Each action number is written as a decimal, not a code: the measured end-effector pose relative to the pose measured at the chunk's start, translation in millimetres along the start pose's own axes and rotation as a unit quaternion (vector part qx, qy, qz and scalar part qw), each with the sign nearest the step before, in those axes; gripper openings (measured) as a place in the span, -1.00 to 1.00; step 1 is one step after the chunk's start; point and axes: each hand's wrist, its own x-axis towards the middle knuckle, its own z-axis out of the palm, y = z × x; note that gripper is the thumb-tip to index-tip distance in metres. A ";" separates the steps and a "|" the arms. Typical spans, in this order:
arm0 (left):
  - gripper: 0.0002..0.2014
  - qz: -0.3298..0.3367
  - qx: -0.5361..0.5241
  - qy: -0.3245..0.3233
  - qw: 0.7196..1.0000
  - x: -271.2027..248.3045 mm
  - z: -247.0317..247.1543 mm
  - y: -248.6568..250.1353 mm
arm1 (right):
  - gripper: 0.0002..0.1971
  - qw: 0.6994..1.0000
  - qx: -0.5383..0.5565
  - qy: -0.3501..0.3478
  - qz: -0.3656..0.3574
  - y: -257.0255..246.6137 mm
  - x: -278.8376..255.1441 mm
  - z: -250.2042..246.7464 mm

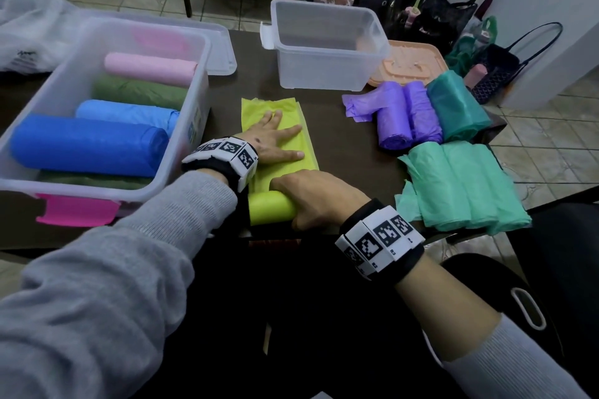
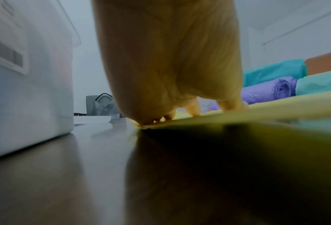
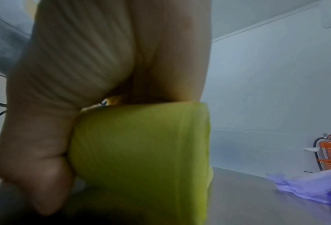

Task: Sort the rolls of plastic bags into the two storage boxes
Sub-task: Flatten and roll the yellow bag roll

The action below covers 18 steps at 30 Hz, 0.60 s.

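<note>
A lime-green roll of bags [image 1: 269, 207] [image 3: 139, 152] lies at the table's near edge, its loose end [image 1: 285, 121] [image 2: 237, 112] unrolled away from me. My left hand [image 1: 275, 139] [image 2: 170, 60] presses flat on that loose sheet with straight fingers. My right hand [image 1: 311, 197] [image 3: 74, 91] grips the rolled part, thumb wrapped around its near side. The large clear box [image 1: 194, 81] at left holds blue, light blue, green and pink rolls. A smaller clear box [image 1: 327, 65] at the back stands empty.
Two purple rolls [image 1: 402, 116] [image 2: 266, 89], a teal roll [image 1: 457, 107] and loose mint-green rolls [image 1: 466, 185] lie at right. An orange lid [image 1: 411, 61] sits behind them. A clear lid [image 1: 220, 52] lies behind the large box. Bags stand on the floor beyond.
</note>
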 end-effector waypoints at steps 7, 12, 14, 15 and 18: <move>-0.26 0.002 0.002 0.000 1.000 -1.6 -0.4 1.2 | -0.59 0.997 0.064 -0.038 0.010 -0.8 0.3 8.3; -0.26 0.000 -0.001 0.005 1.000 0.2 1.2 0.5 | -0.41 0.990 0.136 -0.021 0.042 4.6 -6.3 13.4; -0.25 0.000 -0.002 0.005 1.000 0.3 1.5 -0.1 | -0.42 0.989 0.141 -0.001 0.040 5.7 -7.9 16.9; -0.25 0.001 -0.001 0.007 1.000 0.5 1.9 0.1 | -0.43 0.989 0.141 0.007 0.041 5.7 -8.4 17.9; -0.25 0.000 -0.004 0.011 1.000 0.9 2.5 1.1 | -0.46 0.990 0.128 0.027 0.043 4.9 -8.7 16.6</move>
